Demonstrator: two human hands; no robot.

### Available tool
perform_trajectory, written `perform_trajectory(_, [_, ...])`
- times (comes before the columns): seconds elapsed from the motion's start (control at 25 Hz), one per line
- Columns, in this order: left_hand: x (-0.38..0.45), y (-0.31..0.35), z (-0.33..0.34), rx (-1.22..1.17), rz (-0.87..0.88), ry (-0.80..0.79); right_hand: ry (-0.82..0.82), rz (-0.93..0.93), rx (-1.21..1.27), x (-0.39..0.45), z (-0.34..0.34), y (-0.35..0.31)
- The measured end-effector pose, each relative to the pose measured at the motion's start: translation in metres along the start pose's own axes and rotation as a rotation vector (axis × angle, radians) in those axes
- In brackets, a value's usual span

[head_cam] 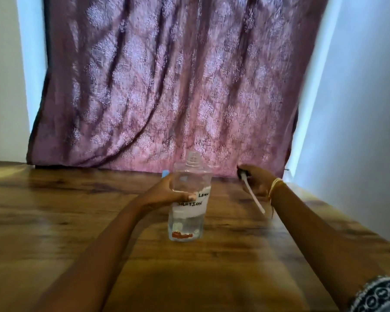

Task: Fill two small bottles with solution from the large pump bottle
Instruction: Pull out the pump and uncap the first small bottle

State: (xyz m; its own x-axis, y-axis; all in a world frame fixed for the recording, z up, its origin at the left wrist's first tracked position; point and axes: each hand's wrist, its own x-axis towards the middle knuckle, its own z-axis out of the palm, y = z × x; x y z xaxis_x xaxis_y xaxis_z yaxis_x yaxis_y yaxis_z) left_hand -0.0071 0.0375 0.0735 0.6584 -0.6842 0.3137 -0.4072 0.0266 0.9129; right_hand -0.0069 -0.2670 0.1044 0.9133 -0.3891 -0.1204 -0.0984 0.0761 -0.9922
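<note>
The large clear bottle (pixel 188 199) stands upright on the wooden table (pixel 54 210), its neck uncapped and a white hand-written label round its middle. Clear liquid fills its lower part. My left hand (pixel 167 194) grips the bottle's left side, thumb across the label. My right hand (pixel 256 180) is off to the right near the curtain and holds the removed pump head (pixel 243 173), whose white dip tube (pixel 254 197) slants down toward me. A small light-blue object (pixel 165 173) peeks out behind the bottle, mostly hidden. No small bottle is plainly visible.
A purple patterned curtain (pixel 167 86) hangs right behind the table's far edge. White walls flank it on both sides. The table's right edge runs diagonally past my right forearm.
</note>
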Motion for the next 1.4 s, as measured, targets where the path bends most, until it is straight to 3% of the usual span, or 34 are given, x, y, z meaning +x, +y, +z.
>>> perform_trajectory(0.12, [0.000, -0.007, -0.011, 0.131, -0.108, -0.147, 0.174, -0.037, -0.483, 0.010, -0.026, 0.043])
perform_trajectory(0.2, [0.001, -0.011, -0.009, 0.165, -0.124, -0.166, 0.330, -0.070, -0.625, 0.010, -0.038, 0.055])
perform_trajectory(0.36, [0.001, -0.012, -0.005, 0.178, -0.089, -0.111, 0.303, 0.009, -0.736, 0.013, -0.047, 0.059])
perform_trajectory(0.44, [0.000, -0.014, -0.001, 0.171, -0.071, -0.099, 0.296, 0.016, -0.905, 0.005, -0.039, 0.055])
perform_trajectory(0.52, [0.000, -0.017, 0.003, 0.175, -0.055, -0.084, 0.359, -0.212, -1.150, -0.016, -0.021, 0.048])
perform_trajectory(0.6, [0.004, -0.021, 0.006, 0.166, -0.047, -0.066, 0.215, -0.497, -0.958, -0.048, 0.010, 0.045])
perform_trajectory(0.72, [0.005, -0.026, 0.015, 0.132, -0.052, -0.013, -0.407, -0.412, -0.590, -0.105, 0.054, 0.059])
perform_trajectory(0.76, [0.006, -0.027, 0.017, 0.117, -0.060, 0.001, -0.489, -0.390, -0.543, -0.115, 0.061, 0.067])
perform_trajectory(0.92, [0.005, -0.033, 0.031, 0.149, -0.032, -0.014, -0.321, -0.367, -0.240, -0.112, 0.059, 0.081])
perform_trajectory(1.2, [0.009, -0.053, 0.029, 0.387, -0.088, -0.039, -0.037, -0.421, -0.426, -0.066, 0.022, 0.077])
perform_trajectory(1.4, [0.012, -0.064, 0.025, 0.377, -0.139, -0.070, 0.078, -0.464, -0.439, -0.046, -0.005, 0.075])
